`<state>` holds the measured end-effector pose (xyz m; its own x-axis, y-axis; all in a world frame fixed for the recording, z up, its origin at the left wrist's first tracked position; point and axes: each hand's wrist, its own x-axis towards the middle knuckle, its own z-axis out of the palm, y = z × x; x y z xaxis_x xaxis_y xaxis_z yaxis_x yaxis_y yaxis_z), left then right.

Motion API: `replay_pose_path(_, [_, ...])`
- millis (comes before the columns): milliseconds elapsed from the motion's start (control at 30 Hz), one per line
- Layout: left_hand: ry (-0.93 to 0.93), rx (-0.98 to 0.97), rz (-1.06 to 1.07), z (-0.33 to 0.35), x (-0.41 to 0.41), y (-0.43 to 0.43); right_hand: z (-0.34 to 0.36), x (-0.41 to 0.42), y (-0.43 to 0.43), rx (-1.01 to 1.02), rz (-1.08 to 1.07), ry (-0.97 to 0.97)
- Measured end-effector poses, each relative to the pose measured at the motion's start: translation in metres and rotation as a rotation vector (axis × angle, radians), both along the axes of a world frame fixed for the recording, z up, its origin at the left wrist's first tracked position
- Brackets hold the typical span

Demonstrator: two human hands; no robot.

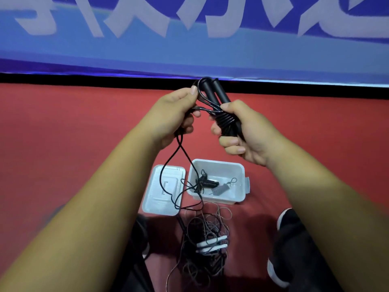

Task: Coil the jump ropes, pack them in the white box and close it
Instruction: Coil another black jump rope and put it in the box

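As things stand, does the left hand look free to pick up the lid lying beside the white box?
Probably not yet: the left hand holds the black rope, whose slack hangs over the lid. Nothing else seems to block it.

wearing dark trousers (294, 247) & black shoes (290, 217) w/ white soles, showing below the right hand (248, 131); forearms (101, 197) showing bare behind right & left hand (172, 116).

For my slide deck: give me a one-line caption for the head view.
Right hand grips a black jump rope's handles, left hand holds its cord, above the open white box.
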<state>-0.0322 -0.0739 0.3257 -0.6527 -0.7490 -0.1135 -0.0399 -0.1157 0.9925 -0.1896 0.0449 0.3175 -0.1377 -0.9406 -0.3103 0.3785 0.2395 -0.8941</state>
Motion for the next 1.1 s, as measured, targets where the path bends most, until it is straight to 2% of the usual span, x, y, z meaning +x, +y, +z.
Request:
replay_pose_path(200, [-0.013, 0.009, 0.006, -0.007, -0.002, -0.002, -0.006, -0.006, -0.001, 0.045, -0.002, 0.027])
replay_pose_path(400, [-0.145, -0.029, -0.017, -0.01, -0.001, -0.002, -0.011, -0.008, 0.0, 0.055, -0.114, 0.091])
replay_pose_path(733, [-0.254, 0.098, -0.327, -0.017, 0.01, -0.004, -0.016, -0.021, 0.001, 0.06, -0.219, 0.137])
replay_pose_path(933, [-0.334, -0.042, -0.474, -0.019, 0.011, -0.005, -0.016, -0.03, 0.002, 0.062, -0.239, 0.074])
replay_pose_path(1100, [-0.467, -0.253, -0.476, -0.029, 0.008, -0.005, -0.015, -0.031, 0.006, 0.072, -0.103, -0.025])
